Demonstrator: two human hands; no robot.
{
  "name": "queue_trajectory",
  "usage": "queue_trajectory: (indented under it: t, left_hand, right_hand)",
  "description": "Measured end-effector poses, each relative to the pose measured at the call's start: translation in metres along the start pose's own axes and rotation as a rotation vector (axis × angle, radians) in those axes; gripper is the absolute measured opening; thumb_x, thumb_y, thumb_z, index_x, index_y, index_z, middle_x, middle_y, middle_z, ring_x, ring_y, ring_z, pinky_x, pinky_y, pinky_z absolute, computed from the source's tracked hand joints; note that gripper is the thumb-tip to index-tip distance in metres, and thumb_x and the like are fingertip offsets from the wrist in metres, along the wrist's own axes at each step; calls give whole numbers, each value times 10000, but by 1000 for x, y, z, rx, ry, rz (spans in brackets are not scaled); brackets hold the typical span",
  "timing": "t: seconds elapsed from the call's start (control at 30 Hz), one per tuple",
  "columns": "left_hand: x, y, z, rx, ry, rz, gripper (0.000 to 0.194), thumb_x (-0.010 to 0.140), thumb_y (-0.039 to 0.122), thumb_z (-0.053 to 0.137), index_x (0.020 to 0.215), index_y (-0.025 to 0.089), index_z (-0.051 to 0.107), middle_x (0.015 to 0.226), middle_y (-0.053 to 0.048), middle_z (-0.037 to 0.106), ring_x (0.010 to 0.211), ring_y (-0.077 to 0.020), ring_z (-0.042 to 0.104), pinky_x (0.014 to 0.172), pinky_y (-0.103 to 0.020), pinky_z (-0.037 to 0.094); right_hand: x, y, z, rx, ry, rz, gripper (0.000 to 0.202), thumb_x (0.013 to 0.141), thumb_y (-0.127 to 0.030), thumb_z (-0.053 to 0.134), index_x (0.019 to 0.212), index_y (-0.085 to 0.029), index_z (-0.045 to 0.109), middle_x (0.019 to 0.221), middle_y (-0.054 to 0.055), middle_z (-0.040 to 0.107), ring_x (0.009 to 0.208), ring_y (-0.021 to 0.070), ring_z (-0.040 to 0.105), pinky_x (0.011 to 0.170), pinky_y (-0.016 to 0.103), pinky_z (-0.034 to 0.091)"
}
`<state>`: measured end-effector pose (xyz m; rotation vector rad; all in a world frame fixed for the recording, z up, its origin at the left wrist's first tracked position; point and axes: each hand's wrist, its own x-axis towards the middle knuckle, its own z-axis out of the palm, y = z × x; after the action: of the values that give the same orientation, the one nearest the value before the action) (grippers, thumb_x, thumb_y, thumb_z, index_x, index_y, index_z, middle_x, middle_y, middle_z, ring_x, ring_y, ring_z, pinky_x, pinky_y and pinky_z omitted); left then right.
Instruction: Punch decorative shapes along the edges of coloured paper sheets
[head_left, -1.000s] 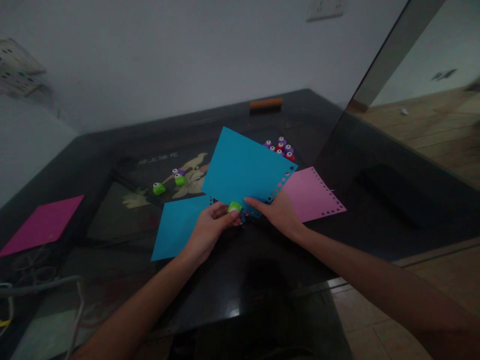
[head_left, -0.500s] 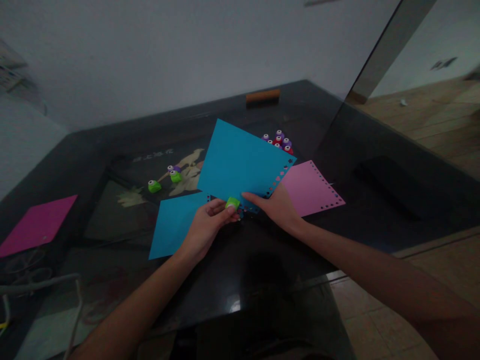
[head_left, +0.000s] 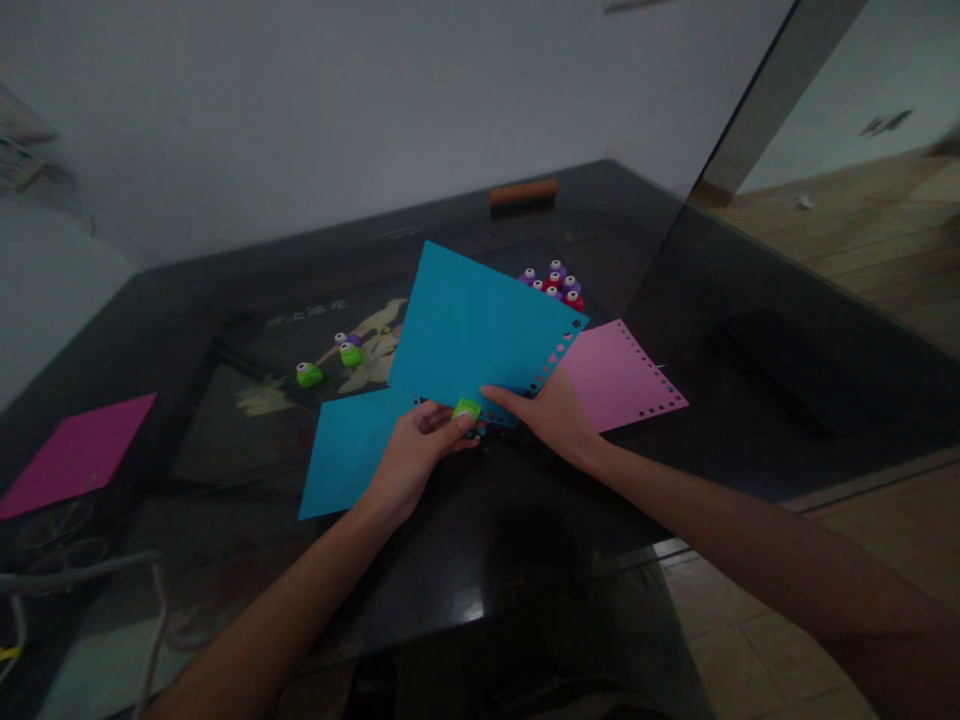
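My left hand (head_left: pixel 420 445) is closed round a small green craft punch (head_left: pixel 466 409), its thumb on the white top. The punch sits at the lower edge of a blue paper sheet (head_left: pixel 480 320). My right hand (head_left: pixel 559 415) grips that sheet near its lower right corner, thumb on top and fingers hidden underneath. Punched shapes run along the sheet's right edge, and some show along the lower edge near the punch. A second blue sheet (head_left: pixel 345 450) lies on the table, partly under my left hand. To the right is a pink sheet (head_left: pixel 611 380) with holes along two edges.
Several purple and red punches (head_left: pixel 555 283) cluster behind the held sheet. Green punches (head_left: pixel 309 375) and a purple one (head_left: pixel 349 340) stand to the left. A magenta sheet (head_left: pixel 82 450) lies far left. A brown cylinder (head_left: pixel 523 193) rests at the back of the dark glossy table (head_left: pixel 750 260).
The held blue sheet has shifted slightly left and now meets the second blue sheet in view. Both hands keep their grip, the punch still at the sheet's lower edge.
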<state>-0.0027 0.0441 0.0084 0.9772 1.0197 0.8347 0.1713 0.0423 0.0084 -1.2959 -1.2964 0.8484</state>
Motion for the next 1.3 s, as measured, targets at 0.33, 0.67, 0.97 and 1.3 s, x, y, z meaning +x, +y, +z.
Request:
queue_trajectory:
  t: [0.33, 0.67, 0.97, 1.3]
  left_hand:
    - [-1, 1, 2, 5, 1, 25, 215, 687, 314, 768, 761, 159, 639, 839, -19, 689, 802, -157, 644, 744, -278, 541]
    - [0, -1, 1, -5, 4, 33, 213, 691, 308, 769, 758, 154, 638, 803, -11, 677, 791, -149, 639, 732, -265, 538]
    - [1, -2, 1, -15, 11, 28, 223, 674, 306, 782, 742, 149, 639, 775, -11, 665, 771, -144, 634, 707, -253, 538]
    - [1, -3, 2, -23, 17, 46, 222, 671, 310, 784, 750, 151, 652, 801, -16, 675, 756, -136, 626, 705, -256, 538]
  right_hand:
    - [0, -1, -1, -21, -30, -9, 185, 710, -346, 714, 838, -215, 684, 873, 58, 725, 803, 232, 667, 806, 380, 521]
    - [0, 0, 0, 4, -42, -7, 199, 711, -337, 710, 848, -197, 674, 896, 67, 726, 813, 223, 669, 807, 367, 527]
    - [0, 3, 0, -14, -56, -33, 173, 717, -331, 709, 802, -187, 666, 850, 58, 725, 792, 216, 669, 805, 368, 525]
    - [1, 2, -1, -43, -60, -17, 201, 702, -331, 718, 816, -173, 671, 865, 88, 724, 820, 245, 670, 844, 411, 515]
